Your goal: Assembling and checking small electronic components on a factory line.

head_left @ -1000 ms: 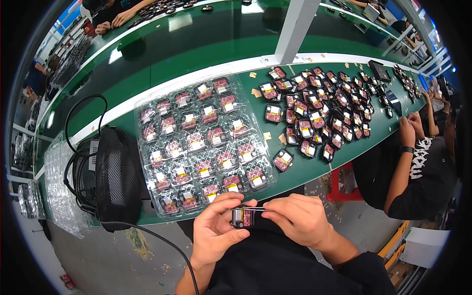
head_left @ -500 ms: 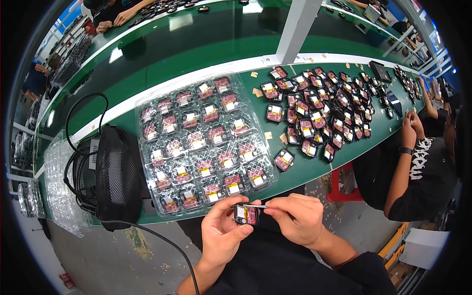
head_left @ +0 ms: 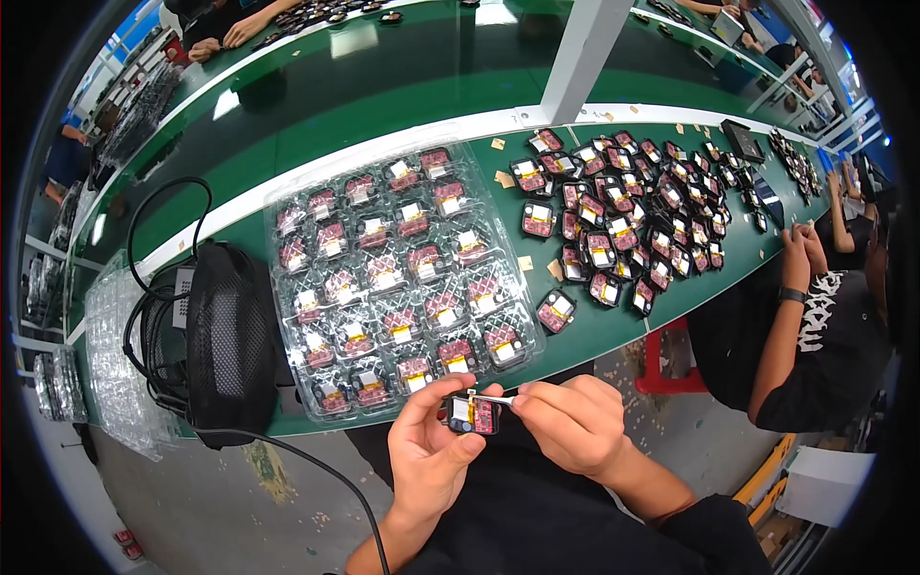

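My left hand [head_left: 429, 450] grips a small black-cased electronic module [head_left: 473, 415] by its edges, thumb below and fingers above. Its open face shows a red circuit board, a white block and a yellow strip. In my right hand [head_left: 577, 422], thumb and fingers pinch slim metal tweezers [head_left: 500, 401]. Their tip reaches the module's top edge, beside a small pale piece; whether they grip it is too small to tell. Just beyond my hands, a clear plastic tray [head_left: 533, 335] on the green bench holds many similar modules in its pockets.
A large heap of similar modules [head_left: 613, 216] covers the bench to the right. At left are a black mesh bag [head_left: 228, 335] with cables and stacked clear trays [head_left: 120, 355]. A white post [head_left: 583, 62] rises behind. A co-worker [head_left: 800, 326] sits at right.
The module has shifted slightly left and up and turned a little in my left hand. The tweezers now tilt more steeply, and a small pale piece shows at the module's top edge.
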`<action>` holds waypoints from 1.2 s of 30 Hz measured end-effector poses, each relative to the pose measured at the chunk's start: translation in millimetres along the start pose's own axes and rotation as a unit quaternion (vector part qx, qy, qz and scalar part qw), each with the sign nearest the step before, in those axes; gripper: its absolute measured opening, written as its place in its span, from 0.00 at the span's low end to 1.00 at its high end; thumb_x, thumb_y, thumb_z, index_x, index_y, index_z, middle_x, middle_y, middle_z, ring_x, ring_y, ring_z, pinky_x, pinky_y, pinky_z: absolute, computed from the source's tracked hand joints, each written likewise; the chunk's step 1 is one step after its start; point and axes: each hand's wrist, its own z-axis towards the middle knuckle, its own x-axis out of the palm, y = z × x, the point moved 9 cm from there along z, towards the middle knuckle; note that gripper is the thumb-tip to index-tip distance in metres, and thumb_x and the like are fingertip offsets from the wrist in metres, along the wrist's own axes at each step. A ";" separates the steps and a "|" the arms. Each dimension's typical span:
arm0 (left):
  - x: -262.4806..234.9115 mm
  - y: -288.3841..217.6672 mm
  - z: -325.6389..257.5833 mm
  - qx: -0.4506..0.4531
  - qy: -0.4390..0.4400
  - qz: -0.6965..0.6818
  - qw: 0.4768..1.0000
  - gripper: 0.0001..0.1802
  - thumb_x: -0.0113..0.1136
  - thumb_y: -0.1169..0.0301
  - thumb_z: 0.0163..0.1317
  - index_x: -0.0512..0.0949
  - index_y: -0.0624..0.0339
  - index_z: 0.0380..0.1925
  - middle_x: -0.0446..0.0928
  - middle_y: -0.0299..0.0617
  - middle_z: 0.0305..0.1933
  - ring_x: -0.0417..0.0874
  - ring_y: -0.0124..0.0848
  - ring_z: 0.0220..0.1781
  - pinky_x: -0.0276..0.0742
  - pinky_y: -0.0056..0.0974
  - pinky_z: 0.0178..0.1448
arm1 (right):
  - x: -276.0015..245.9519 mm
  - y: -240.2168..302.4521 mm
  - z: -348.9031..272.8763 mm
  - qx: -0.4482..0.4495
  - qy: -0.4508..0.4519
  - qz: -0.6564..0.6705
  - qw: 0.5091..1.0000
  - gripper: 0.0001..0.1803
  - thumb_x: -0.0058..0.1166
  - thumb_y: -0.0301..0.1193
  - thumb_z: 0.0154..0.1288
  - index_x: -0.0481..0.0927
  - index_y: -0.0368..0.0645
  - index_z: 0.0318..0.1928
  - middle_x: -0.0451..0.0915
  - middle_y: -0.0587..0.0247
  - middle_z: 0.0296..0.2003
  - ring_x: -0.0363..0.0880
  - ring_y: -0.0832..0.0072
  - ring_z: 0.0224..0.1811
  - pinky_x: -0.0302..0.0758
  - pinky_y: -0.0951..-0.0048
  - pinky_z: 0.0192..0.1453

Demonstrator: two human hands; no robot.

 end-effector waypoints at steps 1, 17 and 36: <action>0.3 -0.1 0.1 0.004 0.002 0.006 1.000 0.34 0.77 0.73 0.59 0.71 0.68 0.63 0.71 0.53 0.67 0.80 0.52 0.67 0.82 0.54 0.69 | 0.2 0.3 -0.6 0.000 0.000 0.000 1.000 0.14 0.67 0.23 0.50 0.88 0.40 0.41 0.87 0.64 0.39 0.77 0.75 0.25 0.72 0.73 0.27; 3.3 -7.4 -0.2 0.044 0.041 0.051 0.997 0.32 0.76 0.81 0.57 0.74 0.69 0.62 0.69 0.54 0.70 0.80 0.52 0.67 0.79 0.51 0.71 | 7.8 -26.8 0.7 0.186 0.038 0.169 0.967 0.08 0.73 0.23 0.57 0.87 0.38 0.37 0.88 0.57 0.30 0.83 0.67 0.24 0.77 0.70 0.29; -4.2 -16.6 -6.0 0.057 0.006 0.070 0.996 0.33 0.73 0.87 0.57 0.73 0.71 0.63 0.68 0.55 0.70 0.79 0.53 0.67 0.83 0.48 0.67 | 13.6 -4.4 8.1 0.082 0.085 0.054 0.992 0.11 0.72 0.21 0.54 0.85 0.39 0.38 0.87 0.58 0.32 0.82 0.66 0.25 0.74 0.69 0.28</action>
